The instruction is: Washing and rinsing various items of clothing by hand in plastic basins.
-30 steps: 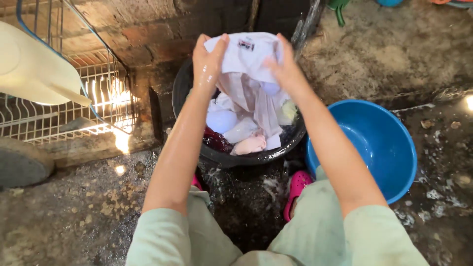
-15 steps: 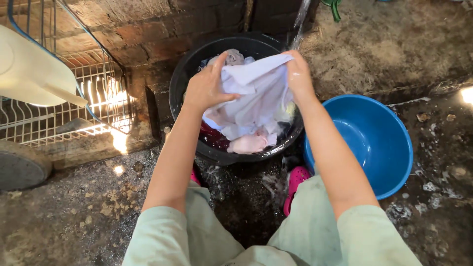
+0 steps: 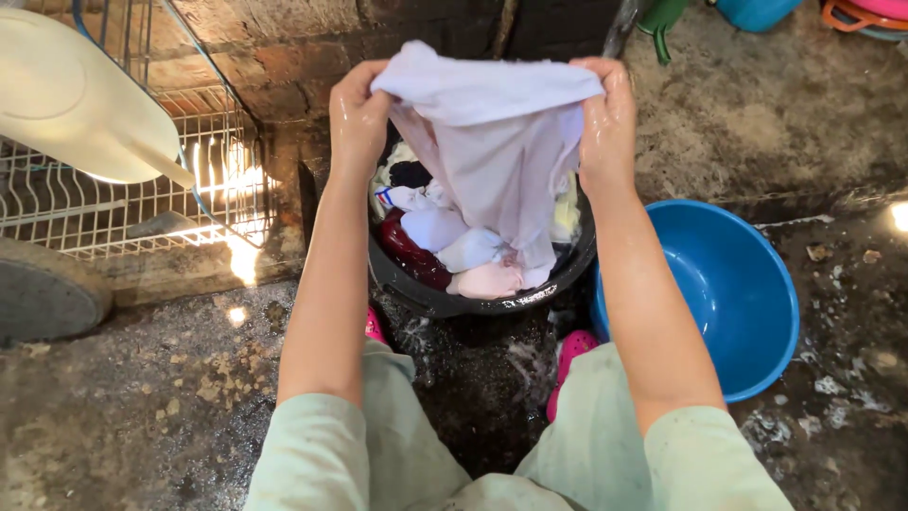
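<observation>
A wet white garment (image 3: 497, 142) hangs stretched between both hands above a black tub (image 3: 454, 298). My left hand (image 3: 357, 118) grips its left top corner and my right hand (image 3: 607, 118) grips the right one. The cloth's lower end drapes down into the tub, which holds several wet clothes, white, dark red and pink (image 3: 445, 246). Both forearms are wet. My knees in pale green trousers (image 3: 397, 464) frame the tub from below.
A blue plastic basin (image 3: 719, 284) stands on the wet ground right of the tub. A white wire rack (image 3: 123, 203) with a cream plastic piece (image 3: 76, 99) is at left, before a brick wall (image 3: 284, 47). Pink footwear (image 3: 567, 355) shows by the tub.
Both hands have lifted the white garment higher and spread it wider over the tub; it now hangs open between them.
</observation>
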